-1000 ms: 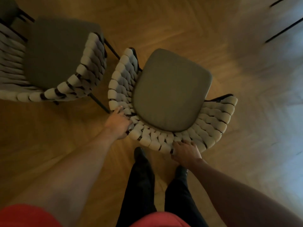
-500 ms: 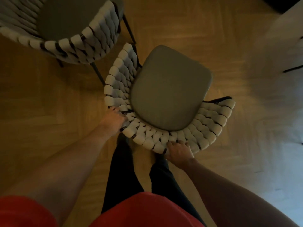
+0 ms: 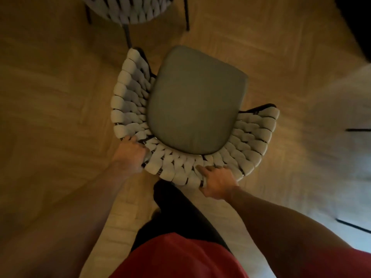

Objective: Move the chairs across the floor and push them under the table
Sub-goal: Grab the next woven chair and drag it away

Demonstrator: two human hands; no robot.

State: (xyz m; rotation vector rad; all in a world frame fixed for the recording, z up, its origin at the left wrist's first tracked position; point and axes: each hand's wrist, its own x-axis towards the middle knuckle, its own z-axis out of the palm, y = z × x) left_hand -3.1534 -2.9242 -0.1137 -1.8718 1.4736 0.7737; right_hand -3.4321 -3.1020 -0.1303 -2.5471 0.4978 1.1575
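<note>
While the person walks it across the herringbone floor [image 3: 60, 97], the woven-back chair [image 3: 196, 101] pulls clear of the second chair [image 3: 130, 11]. A second ago that one sat right alongside its left arm; now only a sliver of it shows, beyond the front. The left hand [image 3: 130, 155] keeps its wrap over the rear-left rim of the backrest, and the right hand [image 3: 217, 181] grips the rear rim, fingers curled onto the weave. No table shows yet, so by my read this is transit, with the push-in yet to come.

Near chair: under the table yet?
Out. Whole seat shows over floor; no table above it. Left hand and right hand hold its backrest.
</note>
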